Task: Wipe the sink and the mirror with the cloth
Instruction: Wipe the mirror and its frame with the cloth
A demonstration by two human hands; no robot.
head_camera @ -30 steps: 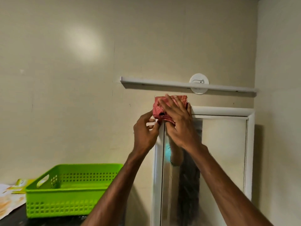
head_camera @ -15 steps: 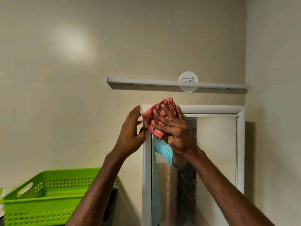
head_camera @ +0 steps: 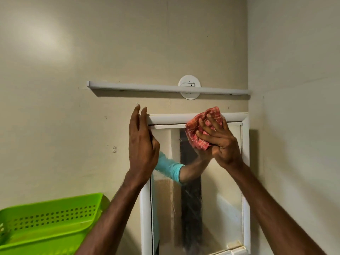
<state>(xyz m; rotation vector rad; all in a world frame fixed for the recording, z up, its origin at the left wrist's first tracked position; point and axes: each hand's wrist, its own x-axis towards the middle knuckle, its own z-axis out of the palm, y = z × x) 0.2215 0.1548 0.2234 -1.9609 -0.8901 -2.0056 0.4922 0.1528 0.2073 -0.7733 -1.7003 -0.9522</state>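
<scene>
At the lower left a green basket (head_camera: 46, 223) stands against the wall, and just beside it your left hand (head_camera: 142, 146) is raised with its fingers straight and close together, gripping nothing, their tips at the upper left corner of the mirror (head_camera: 220, 190) frame. Further right, under the white rail (head_camera: 147, 87), the red checked cloth (head_camera: 200, 129) lies bunched against the top of the glass and overlaps the upper frame. Your right hand (head_camera: 220, 142) clutches it there, fingers spread and bent over it.
</scene>
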